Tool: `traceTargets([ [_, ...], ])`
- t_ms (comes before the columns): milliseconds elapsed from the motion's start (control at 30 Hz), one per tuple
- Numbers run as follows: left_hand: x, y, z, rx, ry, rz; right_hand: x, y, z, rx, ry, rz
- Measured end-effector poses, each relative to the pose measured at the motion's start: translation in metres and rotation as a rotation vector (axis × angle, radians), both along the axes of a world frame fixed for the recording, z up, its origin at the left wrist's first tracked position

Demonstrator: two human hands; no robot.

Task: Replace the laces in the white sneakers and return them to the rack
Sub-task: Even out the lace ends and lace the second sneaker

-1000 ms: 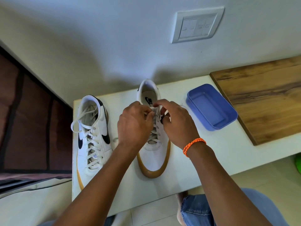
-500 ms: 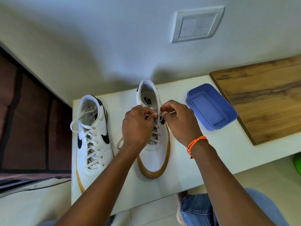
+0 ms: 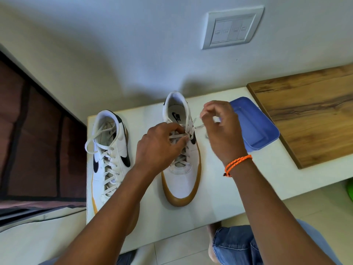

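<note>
At frame centre on the worktop (image 3: 219, 188), the sneaker (image 3: 181, 176) is steadied at its eyelets by the pinching left hand (image 3: 162, 146) while the limp, light lace (image 3: 194, 124), best gripped near its tip, is pinched by the right hand (image 3: 221, 129).
</note>
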State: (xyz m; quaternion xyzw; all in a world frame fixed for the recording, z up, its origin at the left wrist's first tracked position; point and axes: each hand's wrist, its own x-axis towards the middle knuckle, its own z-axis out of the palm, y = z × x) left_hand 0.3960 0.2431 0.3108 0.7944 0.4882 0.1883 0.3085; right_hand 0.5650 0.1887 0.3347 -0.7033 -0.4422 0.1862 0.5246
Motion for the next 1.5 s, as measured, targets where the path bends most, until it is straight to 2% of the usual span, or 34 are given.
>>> traceTargets([
  [133,-0.001,0.0,0.0,-0.008,-0.001,-0.003,0.008,-0.004,0.03,0.22,0.804,0.085],
  [167,-0.001,0.0,0.0,-0.011,-0.004,-0.009,0.012,-0.006,0.035,0.269,0.967,0.113],
  [200,-0.002,0.0,0.001,-0.013,-0.01,-0.015,0.015,-0.006,0.035,0.287,1.044,0.125],
  [233,-0.002,0.001,0.001,-0.015,-0.013,-0.023,0.018,-0.006,0.035,0.257,1.001,0.109],
  [267,-0.003,0.001,0.001,-0.016,-0.013,-0.032,0.018,-0.007,0.03,0.176,0.823,0.061],
  [333,-0.005,0.002,0.002,-0.013,-0.005,-0.046,0.014,-0.007,0.019,-0.042,0.332,-0.003],
  [400,-0.006,0.003,0.003,-0.001,0.004,-0.048,0.004,-0.006,0.009,-0.217,0.033,0.099],
  [500,-0.006,0.004,0.003,0.017,0.008,-0.054,-0.008,-0.006,-0.004,-0.481,-0.198,0.244],
  [600,-0.006,0.004,0.002,0.015,0.005,-0.065,-0.009,-0.006,-0.01,-0.475,-0.262,0.238],
  [667,-0.007,0.005,0.001,0.01,0.01,-0.07,-0.007,-0.005,-0.007,-0.379,-0.127,0.242],
  [767,-0.008,0.006,0.001,-0.013,0.013,-0.073,-0.001,-0.004,0.008,-0.192,0.244,0.245],
  [867,-0.007,0.006,0.0,-0.039,0.002,-0.075,0.001,-0.007,0.024,-0.052,0.517,0.272],
  [1000,-0.006,0.003,-0.001,-0.016,-0.048,-0.048,0.003,-0.011,0.031,-0.017,0.695,0.374],
  [1133,-0.006,0.002,0.001,0.175,0.081,-0.012,0.0,-0.012,0.037,0.102,0.87,0.457],
  [1300,-0.005,0.001,0.005,0.184,0.129,0.013,0.005,-0.014,0.045,0.361,1.239,0.539],
  [1500,-0.004,-0.001,0.008,0.197,0.157,0.025,0.011,-0.017,0.055,0.543,1.509,0.543],
])
